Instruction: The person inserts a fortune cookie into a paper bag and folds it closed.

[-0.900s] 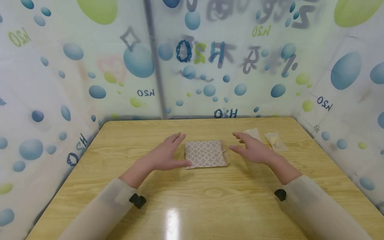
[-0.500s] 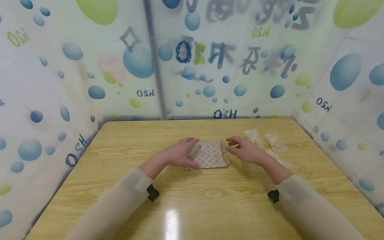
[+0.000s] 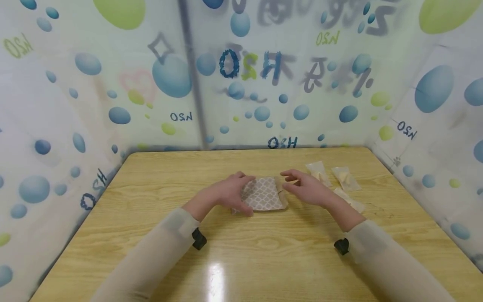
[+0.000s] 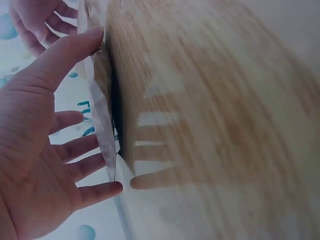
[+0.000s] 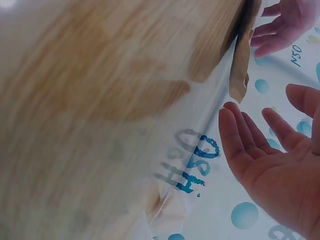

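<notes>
A flat packet (image 3: 264,193) with a grey-and-white lattice pattern lies on the wooden table, a brown paper-like flap at its right end. Over its left end spreads my left hand (image 3: 231,192), thumb along the near edge and fingers toward the far edge. In the left wrist view, the thumb overlaps the edge of the packet (image 4: 102,100), and the fingers look fairly straight. My right hand (image 3: 307,188) hovers just beside the flap, fingers relaxed and holding nothing. The right wrist view shows a small gap between its fingertips and the brown flap (image 5: 241,70).
Small clear bags with pale contents lie right of the packet: one bag (image 3: 319,173) behind my right hand, another bag (image 3: 346,178) farther right, and a third bag (image 3: 349,200) partly behind my forearm. Patterned sheet walls (image 3: 241,126) enclose the table (image 3: 241,247) behind and on both sides.
My left hand has moved right, from beside the packet to over its left end. My right hand has come left, closer to the flap, uncovering the bags more.
</notes>
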### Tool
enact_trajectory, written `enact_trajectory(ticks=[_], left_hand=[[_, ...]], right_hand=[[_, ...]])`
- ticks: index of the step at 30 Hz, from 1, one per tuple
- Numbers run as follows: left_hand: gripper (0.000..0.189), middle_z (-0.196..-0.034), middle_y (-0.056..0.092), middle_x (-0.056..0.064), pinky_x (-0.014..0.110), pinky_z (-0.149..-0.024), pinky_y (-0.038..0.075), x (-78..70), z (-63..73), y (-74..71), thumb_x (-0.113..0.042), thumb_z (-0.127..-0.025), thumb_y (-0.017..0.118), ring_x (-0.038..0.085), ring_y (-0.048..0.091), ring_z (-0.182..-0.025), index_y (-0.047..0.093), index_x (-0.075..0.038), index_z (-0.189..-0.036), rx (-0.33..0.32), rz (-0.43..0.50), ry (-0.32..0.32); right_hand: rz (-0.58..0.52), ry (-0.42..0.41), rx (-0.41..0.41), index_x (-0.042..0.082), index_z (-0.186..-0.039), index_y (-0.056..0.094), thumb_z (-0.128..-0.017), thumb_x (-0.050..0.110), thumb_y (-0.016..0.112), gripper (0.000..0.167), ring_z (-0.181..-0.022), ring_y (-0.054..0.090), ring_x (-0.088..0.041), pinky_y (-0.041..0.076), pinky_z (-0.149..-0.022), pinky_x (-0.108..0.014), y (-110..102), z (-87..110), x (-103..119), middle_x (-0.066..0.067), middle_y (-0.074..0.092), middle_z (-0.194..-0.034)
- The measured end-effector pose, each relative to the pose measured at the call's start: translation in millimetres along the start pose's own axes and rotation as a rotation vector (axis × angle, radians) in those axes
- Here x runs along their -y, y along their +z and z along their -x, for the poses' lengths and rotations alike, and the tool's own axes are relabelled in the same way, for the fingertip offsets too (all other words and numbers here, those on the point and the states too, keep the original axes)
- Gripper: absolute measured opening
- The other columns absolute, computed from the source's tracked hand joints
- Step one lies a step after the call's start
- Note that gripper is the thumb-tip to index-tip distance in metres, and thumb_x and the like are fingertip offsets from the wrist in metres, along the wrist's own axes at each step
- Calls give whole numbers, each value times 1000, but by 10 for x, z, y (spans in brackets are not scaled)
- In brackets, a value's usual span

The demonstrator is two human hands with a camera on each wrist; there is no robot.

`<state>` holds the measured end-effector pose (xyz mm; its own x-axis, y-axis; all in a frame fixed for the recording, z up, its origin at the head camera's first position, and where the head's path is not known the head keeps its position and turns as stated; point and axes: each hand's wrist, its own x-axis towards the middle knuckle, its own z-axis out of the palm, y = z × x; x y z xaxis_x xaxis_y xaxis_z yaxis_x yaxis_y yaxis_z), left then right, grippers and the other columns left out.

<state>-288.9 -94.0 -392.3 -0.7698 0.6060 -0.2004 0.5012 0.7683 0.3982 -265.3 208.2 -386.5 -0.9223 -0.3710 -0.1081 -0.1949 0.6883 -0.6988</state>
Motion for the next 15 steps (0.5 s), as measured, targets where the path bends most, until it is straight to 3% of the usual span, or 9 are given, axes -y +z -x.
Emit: enact_trajectory(ticks=[8,15], left_hand=[[106,-163,41,18,52,-122,47,26,84,-12,-42,-86,93,35,48,-147,37,-14,-171,-92,16,35],[106,-162,39,20,52,-121,47,44,174,-22,-39,-85,93,35,47,-144,37,-13,-171,-166,67,87]], right_hand=[[-45,-59,-24,14,-151,63,-114,30,61,41,-130,69,-41,59,-105,-55,32,-28,79,-21,60,-157],[-106,-45,-55,10,-145,68,-111,25,67,37,-118,74,-32,64,-93,-41,92,-70,116,-19,68,-144]])
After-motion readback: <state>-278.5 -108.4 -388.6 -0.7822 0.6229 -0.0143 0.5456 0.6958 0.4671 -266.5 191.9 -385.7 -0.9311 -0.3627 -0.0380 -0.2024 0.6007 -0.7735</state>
